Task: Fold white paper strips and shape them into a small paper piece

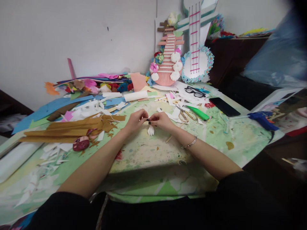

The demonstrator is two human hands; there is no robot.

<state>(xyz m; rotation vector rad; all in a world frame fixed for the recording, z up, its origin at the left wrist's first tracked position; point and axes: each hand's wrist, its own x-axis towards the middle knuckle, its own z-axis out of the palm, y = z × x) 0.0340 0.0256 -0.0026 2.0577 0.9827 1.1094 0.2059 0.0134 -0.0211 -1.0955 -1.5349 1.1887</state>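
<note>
At the middle of the table, my left hand (136, 121) and my right hand (163, 121) meet fingertip to fingertip in a pinch. Just below the fingertips hangs a small white paper flower (151, 130), its lower end fanning out in petal-like tips. Both hands seem to pinch its upper end, which the fingers cover. Gold-handled scissors (184, 116) lie beyond my right hand, beside a green tool (198, 113). Brown crepe paper strips (69, 129) stretch out left of my left hand.
Two paper instrument models, one pink (167, 68) and one white-and-teal (194, 60), lean on the back wall. Glasses (194, 92), a phone (224, 107) and a blue glue gun (262, 120) lie at right. White scraps (88, 110) and a dark red tape roll (81, 143) are at left.
</note>
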